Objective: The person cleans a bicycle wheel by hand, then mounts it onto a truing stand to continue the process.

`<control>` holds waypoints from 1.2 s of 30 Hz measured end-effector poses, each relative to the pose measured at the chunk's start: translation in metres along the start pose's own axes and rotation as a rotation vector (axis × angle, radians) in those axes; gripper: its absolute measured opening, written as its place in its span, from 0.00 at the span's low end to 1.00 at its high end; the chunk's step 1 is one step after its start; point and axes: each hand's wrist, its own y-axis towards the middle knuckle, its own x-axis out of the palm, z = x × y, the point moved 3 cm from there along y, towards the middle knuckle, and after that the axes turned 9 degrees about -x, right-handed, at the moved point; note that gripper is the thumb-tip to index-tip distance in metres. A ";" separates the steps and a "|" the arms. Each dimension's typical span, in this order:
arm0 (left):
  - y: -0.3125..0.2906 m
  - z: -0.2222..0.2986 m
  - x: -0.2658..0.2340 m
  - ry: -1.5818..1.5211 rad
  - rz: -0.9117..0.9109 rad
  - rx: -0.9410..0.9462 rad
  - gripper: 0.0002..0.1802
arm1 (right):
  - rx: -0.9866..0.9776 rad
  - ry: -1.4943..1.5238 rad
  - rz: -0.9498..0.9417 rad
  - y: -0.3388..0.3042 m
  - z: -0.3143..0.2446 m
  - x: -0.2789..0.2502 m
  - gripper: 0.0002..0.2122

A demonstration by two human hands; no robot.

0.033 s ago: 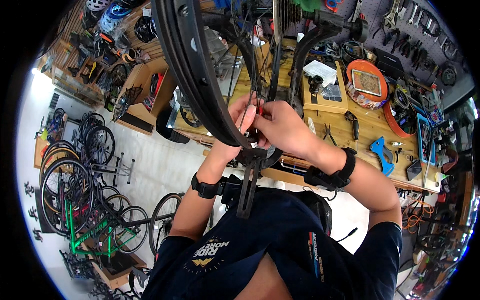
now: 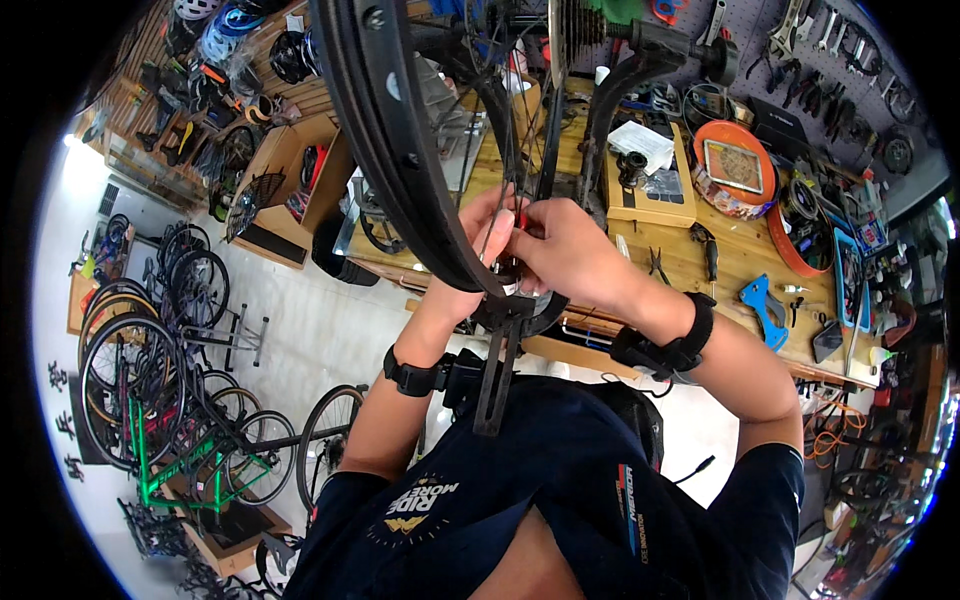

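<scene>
A bicycle wheel with a black rim (image 2: 413,190) stands upright in a dark truing stand (image 2: 597,125), whose slotted bar (image 2: 492,385) points toward me. Thin spokes run up from the rim to a hub with a cassette (image 2: 590,40). My left hand (image 2: 480,222) reaches past the rim, its thumb and fingers closed beside the spokes. Against it, my right hand (image 2: 572,252) is closed in a pinch with bent fingers. A bit of red shows between the fingertips; what either hand grips is mostly hidden.
On the wooden bench lie a cardboard box (image 2: 650,205), pliers (image 2: 657,265), a screwdriver (image 2: 711,262), a blue tool (image 2: 765,312) and an orange round tray (image 2: 800,240). Wrenches hang on the pegboard (image 2: 760,80). Several bicycles (image 2: 180,420) stand at left, near an open carton (image 2: 285,195).
The rim has shifted slightly to the right. Both hands keep nearly the same place and closed pose.
</scene>
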 end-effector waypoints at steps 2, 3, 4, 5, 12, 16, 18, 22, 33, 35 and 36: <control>-0.001 -0.001 0.001 0.024 0.040 0.043 0.31 | -0.081 -0.221 -0.019 0.004 -0.006 -0.009 0.16; -0.001 0.000 0.000 0.037 0.061 0.064 0.31 | -0.100 -0.205 -0.048 0.008 -0.003 -0.011 0.15; 0.000 0.000 0.000 0.045 0.057 0.037 0.32 | -0.118 -0.191 -0.073 0.013 0.004 -0.012 0.15; 0.000 0.000 0.001 0.050 0.070 0.029 0.32 | -0.135 -0.177 -0.099 0.016 0.009 -0.012 0.14; 0.001 -0.011 -0.009 0.184 0.123 0.036 0.35 | 0.000 0.474 -0.419 0.023 0.016 -0.018 0.06; 0.001 -0.006 -0.005 0.188 0.107 0.095 0.34 | -0.036 0.687 -0.708 0.042 0.039 -0.020 0.08; 0.001 -0.005 -0.004 0.166 0.114 0.087 0.34 | -0.012 0.834 -0.852 0.049 0.046 -0.017 0.09; -0.003 0.001 -0.002 0.172 0.125 0.024 0.36 | 0.015 0.721 -0.784 0.043 0.037 -0.019 0.10; 0.004 -0.013 -0.007 0.141 0.081 0.088 0.33 | -0.106 -0.311 -0.246 0.026 0.000 -0.018 0.20; 0.005 -0.013 -0.010 0.173 0.066 0.106 0.33 | -0.034 -0.415 -0.208 0.028 -0.004 -0.015 0.20; 0.006 -0.016 -0.012 0.195 0.062 0.127 0.34 | 0.003 -0.466 -0.189 0.029 -0.006 -0.014 0.21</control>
